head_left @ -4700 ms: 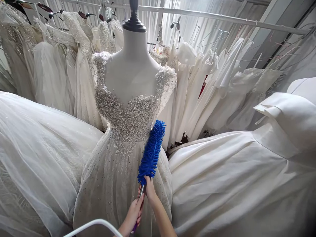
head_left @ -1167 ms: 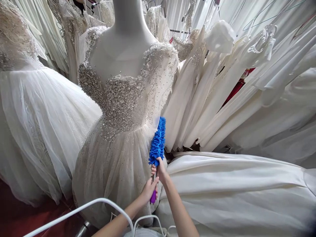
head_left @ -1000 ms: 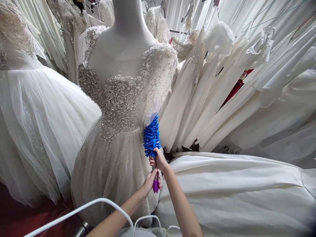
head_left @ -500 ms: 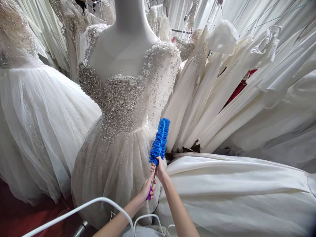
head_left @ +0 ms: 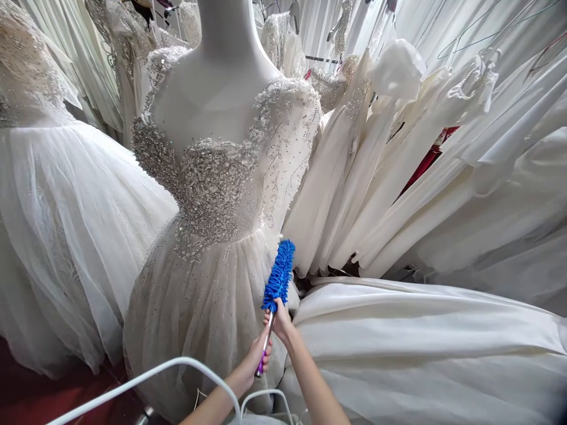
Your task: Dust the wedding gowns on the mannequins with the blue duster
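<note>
Both hands hold a duster [head_left: 280, 276] with a blue shaggy head, a metal shaft and a purple grip. My left hand [head_left: 256, 355] is wrapped round the lower handle near the purple part. Just beneath the blue head, my right hand [head_left: 280, 319] grips the upper shaft. The duster tilts up and slightly right, in front of the skirt's right side; whether it touches the fabric I cannot tell. Behind it stands a white wedding dress [head_left: 217, 183] with a beaded, sequined bodice and tulle skirt, worn by a headless mannequin [head_left: 217, 88].
Another white gown [head_left: 66, 195] stands at left. Several hanging dresses [head_left: 341, 177] crowd the right and back. A wide satin skirt [head_left: 398, 330] spreads at lower right. A white curved frame [head_left: 172, 363] crosses the lower foreground above a red floor [head_left: 26, 389].
Both hands have lowered the duster and shifted it slightly left, still gripping it. The blue head now sits lower beside the skirt. The view has shifted slightly.
</note>
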### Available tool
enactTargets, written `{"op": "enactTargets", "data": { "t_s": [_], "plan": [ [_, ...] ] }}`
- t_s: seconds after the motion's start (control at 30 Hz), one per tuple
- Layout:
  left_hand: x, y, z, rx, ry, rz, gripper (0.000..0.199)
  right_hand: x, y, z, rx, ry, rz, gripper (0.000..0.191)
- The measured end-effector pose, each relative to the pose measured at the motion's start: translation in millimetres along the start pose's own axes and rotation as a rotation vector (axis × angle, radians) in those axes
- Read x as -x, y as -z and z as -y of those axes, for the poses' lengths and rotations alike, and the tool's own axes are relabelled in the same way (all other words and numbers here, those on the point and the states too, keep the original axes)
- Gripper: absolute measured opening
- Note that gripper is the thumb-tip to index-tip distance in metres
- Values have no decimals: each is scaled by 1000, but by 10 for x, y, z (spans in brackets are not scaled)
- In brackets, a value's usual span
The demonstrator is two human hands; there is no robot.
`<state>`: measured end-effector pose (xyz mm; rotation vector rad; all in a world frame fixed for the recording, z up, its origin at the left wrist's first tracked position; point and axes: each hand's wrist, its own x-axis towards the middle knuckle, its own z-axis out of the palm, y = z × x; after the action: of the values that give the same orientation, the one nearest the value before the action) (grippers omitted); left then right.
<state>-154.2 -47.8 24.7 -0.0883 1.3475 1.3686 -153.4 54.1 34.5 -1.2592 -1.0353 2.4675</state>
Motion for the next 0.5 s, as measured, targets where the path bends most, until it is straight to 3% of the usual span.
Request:
{"op": "enactTargets", "data": {
  "t_s": [0.13, 0.37, 0.5],
  "plan": [
    [39, -89, -67, 9, -11, 74, 61, 48, 82, 55, -5, 32, -50, 39],
    [88, -182, -611, 5, -235, 51, 60, 167, -417, 674, 150, 341, 134, 37],
    [13, -89, -644, -15, -244, -14, 63, 29, -530, 676, 176, 298, 236, 33]
  ]
}}
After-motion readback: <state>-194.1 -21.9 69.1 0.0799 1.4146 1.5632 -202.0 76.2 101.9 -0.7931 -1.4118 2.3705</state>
